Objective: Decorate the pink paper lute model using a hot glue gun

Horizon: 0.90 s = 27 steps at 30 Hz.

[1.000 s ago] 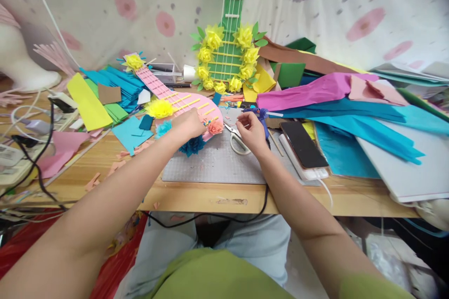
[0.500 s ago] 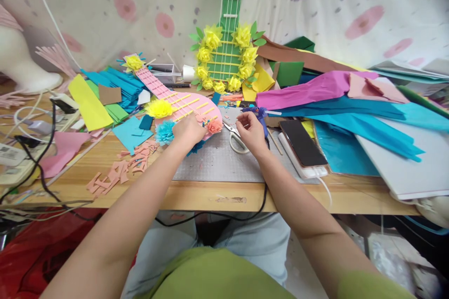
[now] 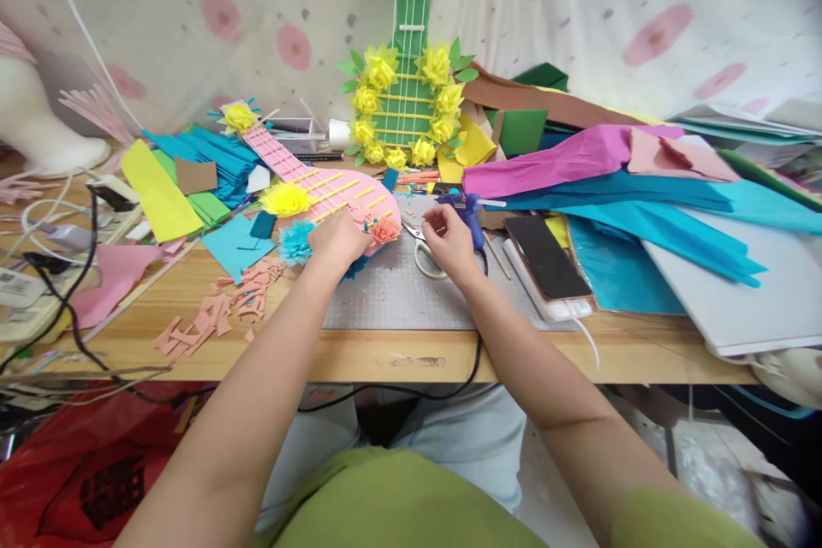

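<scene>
Pink paper guitar (image 3: pixel 353 177) is lying partly on the grey mat (image 3: pixel 385 304), long axis running far left (neck) to near right (body). Left hand (image 3: pixel 338 238) is nearer, covering its near side; right hand (image 3: pixel 449 241) is sitting off to its right. Guitar's showing yellow stripes, a light-blue flower (image 3: pixel 296 241), a coral flower (image 3: pixel 385 229). Left fingers are hiding, grip can't tell. Right's curling loosely by scissors (image 3: pixel 418 240); can't tell if holding anything.

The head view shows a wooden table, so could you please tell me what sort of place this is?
Probably a craft workspace, judging by the scissors, blue glue gun and pink model guitar.
</scene>
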Available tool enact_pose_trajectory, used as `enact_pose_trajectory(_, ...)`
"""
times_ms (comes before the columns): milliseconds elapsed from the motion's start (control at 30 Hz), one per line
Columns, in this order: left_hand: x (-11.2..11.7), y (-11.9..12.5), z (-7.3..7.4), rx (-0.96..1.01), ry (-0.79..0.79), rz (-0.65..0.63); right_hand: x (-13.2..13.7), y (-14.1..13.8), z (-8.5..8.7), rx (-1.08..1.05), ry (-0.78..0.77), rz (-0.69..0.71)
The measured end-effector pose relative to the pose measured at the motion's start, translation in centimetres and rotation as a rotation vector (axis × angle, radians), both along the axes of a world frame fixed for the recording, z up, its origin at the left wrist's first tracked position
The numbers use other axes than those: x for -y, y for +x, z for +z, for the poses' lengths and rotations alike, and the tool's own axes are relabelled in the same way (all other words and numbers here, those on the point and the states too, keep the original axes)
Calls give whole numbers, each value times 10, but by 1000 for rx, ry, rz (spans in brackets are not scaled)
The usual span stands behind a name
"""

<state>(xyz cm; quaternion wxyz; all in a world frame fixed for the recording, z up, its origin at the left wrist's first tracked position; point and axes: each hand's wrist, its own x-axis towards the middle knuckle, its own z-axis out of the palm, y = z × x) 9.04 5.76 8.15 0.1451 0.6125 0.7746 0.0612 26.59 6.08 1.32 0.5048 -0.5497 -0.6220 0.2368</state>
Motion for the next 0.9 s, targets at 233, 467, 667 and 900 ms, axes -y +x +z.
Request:
enact_pose_trajectory(233, 7, 3, -6, 8, 62, 39, 1, 2, 0, 11, -3, -23)
enact_pose_trajectory(467, 13, 9, -14, 10, 119, 79, -3, 5, -6, 3, 14, -43)
enact_pose_trajectory(667, 21, 14, -23, -8, 231, 27, -1, 5, -5, 19, 3, -40)
enact_pose_trajectory(900, 27, 22, -28, -40, 300, 50, 1, 2, -6, 29, 8, -23)
